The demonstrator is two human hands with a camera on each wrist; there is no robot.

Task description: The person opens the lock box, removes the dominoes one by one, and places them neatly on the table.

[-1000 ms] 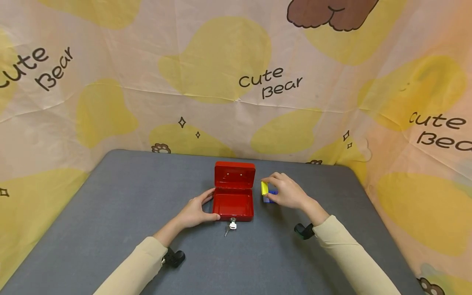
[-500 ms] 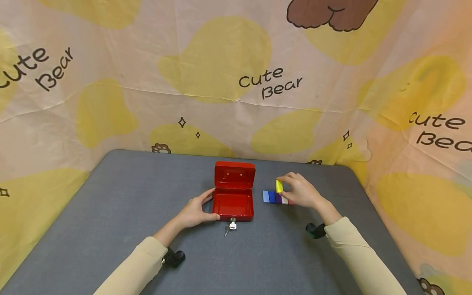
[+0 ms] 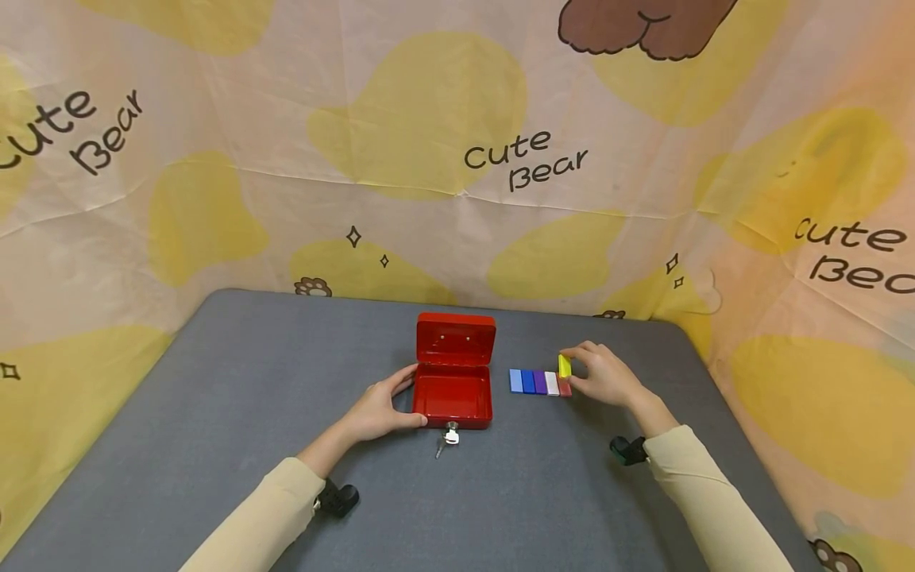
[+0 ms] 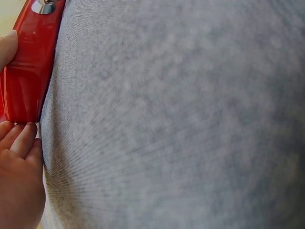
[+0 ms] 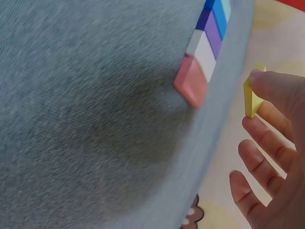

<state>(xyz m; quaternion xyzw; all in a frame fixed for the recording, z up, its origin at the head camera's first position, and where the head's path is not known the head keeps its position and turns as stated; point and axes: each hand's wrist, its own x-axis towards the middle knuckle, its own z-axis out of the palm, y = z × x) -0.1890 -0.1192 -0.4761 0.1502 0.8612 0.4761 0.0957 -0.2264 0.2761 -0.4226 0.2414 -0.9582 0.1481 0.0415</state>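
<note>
A red cash box [image 3: 472, 424] stands with its lid [image 3: 455, 340] raised, and a key [image 3: 452, 437] hangs from its front lock. My left hand [image 3: 375, 411] holds the box at its left side, the thumb at the front corner and the fingers along the side wall. Between thumb and fingertips, my right hand [image 3: 604, 376] pinches a thin yellow block [image 3: 565, 366], clear of the table. Below it lies a row of flat blocks: light blue [image 3: 515, 381], blue [image 3: 527, 381], purple [image 3: 539, 382], white [image 3: 552, 383] and pink [image 5: 191, 82] at the right end.
The grey cloth-covered table [image 3: 286, 365] extends around the box and the row. A printed curtain [image 3: 400, 143] with bear lettering hangs behind and along both sides. Dark straps [image 3: 627, 450] sit on the wrists.
My right hand has moved rightward with the yellow block, from the row's light blue end to above the pink end, uncovering the row. My left hand has stayed on the cash box.
</note>
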